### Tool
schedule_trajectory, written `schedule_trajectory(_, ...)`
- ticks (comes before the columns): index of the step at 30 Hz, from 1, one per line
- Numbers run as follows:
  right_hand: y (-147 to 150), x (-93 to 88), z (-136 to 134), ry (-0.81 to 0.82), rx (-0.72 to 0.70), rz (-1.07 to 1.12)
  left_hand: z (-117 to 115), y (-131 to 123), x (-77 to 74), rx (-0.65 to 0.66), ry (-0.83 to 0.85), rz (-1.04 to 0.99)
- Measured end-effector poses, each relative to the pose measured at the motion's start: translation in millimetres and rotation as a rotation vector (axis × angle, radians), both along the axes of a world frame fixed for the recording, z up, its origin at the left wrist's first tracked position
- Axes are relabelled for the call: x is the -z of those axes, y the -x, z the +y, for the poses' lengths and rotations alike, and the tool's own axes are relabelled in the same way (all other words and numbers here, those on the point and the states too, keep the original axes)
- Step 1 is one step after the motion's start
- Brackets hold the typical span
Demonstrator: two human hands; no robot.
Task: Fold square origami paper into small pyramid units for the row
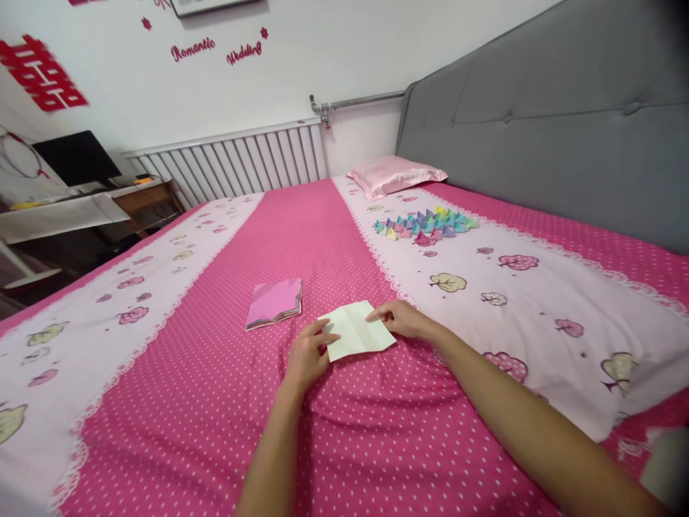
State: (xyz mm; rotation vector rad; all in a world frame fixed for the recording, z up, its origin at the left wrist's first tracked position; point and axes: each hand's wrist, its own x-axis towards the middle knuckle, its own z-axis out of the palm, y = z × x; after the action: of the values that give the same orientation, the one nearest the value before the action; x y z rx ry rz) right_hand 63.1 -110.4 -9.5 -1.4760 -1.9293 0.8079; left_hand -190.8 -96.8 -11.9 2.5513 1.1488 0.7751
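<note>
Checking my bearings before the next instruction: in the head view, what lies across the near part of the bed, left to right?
stack of pink paper → left hand → pale creased sheet → right hand. The coloured folded pieces farther back are left out, as they overlap the right hand sideways.

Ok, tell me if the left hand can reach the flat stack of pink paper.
Probably yes: the flat stack of pink paper lies just beyond the left hand, with only pink dotted bedsheet between them.
</note>
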Motion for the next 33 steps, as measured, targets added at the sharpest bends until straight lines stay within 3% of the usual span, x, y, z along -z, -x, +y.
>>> schedule_trajectory(10,2.1,3.8,3.0,0.004,0.094,0.075,3.9,-0.3,1.3,-0.103,0.045,0.004)
schedule_trajectory(15,4.8,0.3,-0.3,0.041,0.168,-0.04,3.3,-3.0,-3.8,-0.166,0.028,-0.031)
schedule_trajectory(22,14.7,1.9,-0.1,0.025,0.314,-0.183,1.3,-12.1,3.1,-0.373,-0.045,-0.041)
schedule_trajectory(33,24.3,1.1,-4.3,0.024,0.446,-0.264,-3.2,-17.0,3.2,-0.462,-0.067,-0.008)
